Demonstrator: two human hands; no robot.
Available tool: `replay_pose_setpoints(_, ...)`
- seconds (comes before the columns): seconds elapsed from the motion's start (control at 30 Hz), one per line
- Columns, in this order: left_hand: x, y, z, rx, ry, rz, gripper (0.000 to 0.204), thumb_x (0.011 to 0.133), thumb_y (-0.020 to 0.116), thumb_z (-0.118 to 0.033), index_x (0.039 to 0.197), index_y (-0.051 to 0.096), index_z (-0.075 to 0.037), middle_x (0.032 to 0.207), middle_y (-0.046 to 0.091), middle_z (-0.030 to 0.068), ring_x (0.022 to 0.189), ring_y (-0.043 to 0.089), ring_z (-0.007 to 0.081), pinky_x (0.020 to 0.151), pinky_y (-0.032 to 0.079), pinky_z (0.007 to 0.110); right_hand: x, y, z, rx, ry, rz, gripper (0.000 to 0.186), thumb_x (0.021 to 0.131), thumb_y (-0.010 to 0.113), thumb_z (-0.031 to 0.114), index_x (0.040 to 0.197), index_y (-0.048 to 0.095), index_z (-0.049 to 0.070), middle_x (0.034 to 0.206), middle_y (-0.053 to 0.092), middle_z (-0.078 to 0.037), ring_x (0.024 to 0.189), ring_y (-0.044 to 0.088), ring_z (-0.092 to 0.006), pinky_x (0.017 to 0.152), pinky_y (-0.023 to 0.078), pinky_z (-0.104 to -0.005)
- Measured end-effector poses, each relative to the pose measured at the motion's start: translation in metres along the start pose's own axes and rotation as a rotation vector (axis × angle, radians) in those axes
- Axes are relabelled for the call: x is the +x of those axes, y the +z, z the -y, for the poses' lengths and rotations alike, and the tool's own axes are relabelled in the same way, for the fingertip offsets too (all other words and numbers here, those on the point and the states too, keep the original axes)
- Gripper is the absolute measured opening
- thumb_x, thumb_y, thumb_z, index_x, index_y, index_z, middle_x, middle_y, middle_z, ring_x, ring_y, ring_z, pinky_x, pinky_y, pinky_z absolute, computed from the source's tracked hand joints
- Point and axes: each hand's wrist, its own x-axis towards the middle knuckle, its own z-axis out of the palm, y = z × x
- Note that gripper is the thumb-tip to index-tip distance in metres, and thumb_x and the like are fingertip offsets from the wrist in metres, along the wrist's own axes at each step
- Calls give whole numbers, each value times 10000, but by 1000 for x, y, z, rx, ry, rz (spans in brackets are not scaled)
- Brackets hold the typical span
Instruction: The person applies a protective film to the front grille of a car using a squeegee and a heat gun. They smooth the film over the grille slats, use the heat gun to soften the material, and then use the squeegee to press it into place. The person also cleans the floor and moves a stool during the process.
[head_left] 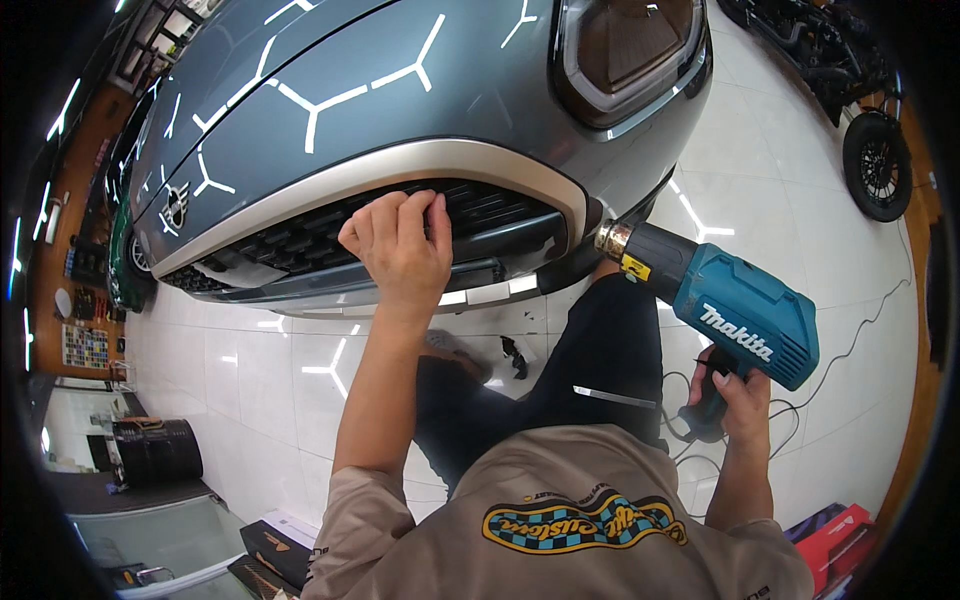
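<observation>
My left hand [398, 245] is closed, knuckles up, at the dark slatted grille [280, 240] of a grey-blue car [390, 100], just under the pale bronze grille surround [300, 185]. Its fingertips are hidden, so what they grip is unclear. My right hand [735, 395] holds the handle of a teal and black heat gun [740, 305]. The gun points left, its metal nozzle [612, 237] by the right end of the surround, near the lower corner of the bumper. The headlight [630, 55] is above.
A motorcycle wheel [878, 167] stands at the right, with a cord [862, 320] on the tiled floor [250, 380]. Dark scraps [515, 355] lie between my legs. A green car [125, 265], a black drum [155, 452] and boxes [275, 550] are at the left, a red box [840, 545] at the lower right.
</observation>
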Motion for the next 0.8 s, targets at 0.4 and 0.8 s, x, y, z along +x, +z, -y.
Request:
replay_pose_setpoints(0.4,-30,-42,11,-384,-516,-124,302,934,615,-135,1202,525,-28,1092,512,95,988,500,191,866,407,337,9,26,-7,97,14,177,493,793,654,116,1233,486,-31,970,607,-160,695,630,-237,584,534,-324)
replay_pose_setpoints(0.8,-66,-66,24,-214,-761,-33,519,989,538,-269,1402,383,3,1427,393,189,1327,392,299,1097,305,419,48,68,18,-31,25,330,346,852,614,107,1152,533,-45,906,617,-142,667,626,-201,622,524,-317)
